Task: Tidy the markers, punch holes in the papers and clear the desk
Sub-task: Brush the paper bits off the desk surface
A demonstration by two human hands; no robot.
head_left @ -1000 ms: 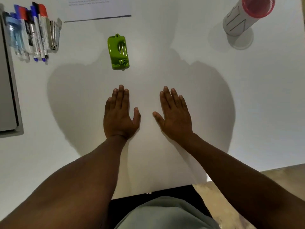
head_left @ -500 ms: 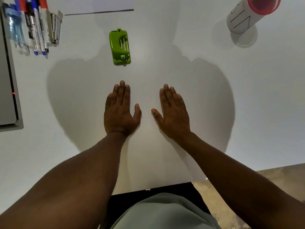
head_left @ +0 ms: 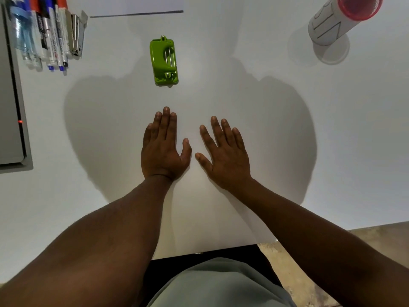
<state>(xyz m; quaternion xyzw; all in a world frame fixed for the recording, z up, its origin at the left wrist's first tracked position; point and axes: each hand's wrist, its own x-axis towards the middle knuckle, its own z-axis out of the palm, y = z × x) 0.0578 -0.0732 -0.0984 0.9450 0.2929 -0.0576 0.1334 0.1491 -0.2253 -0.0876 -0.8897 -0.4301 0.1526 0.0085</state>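
Note:
A green hole punch (head_left: 164, 61) lies on the white desk (head_left: 287, 140), a short way beyond my fingertips. My left hand (head_left: 162, 147) and my right hand (head_left: 224, 155) rest flat on the desk side by side, palms down, fingers straight, holding nothing. Several markers (head_left: 47, 34) with red, blue and black caps lie in a row at the far left. White paper (head_left: 137, 4) sits at the top edge, mostly cut off by the frame.
A metal stapler (head_left: 76, 34) lies right of the markers. A grey laptop (head_left: 11, 96) occupies the left edge. A white cylindrical container with a red rim (head_left: 338, 16) stands at the far right. The desk's near edge (head_left: 210, 251) is by my lap.
The desk objects have slid slightly down in the frame as my head tilted. Both hands stay flat in the same place.

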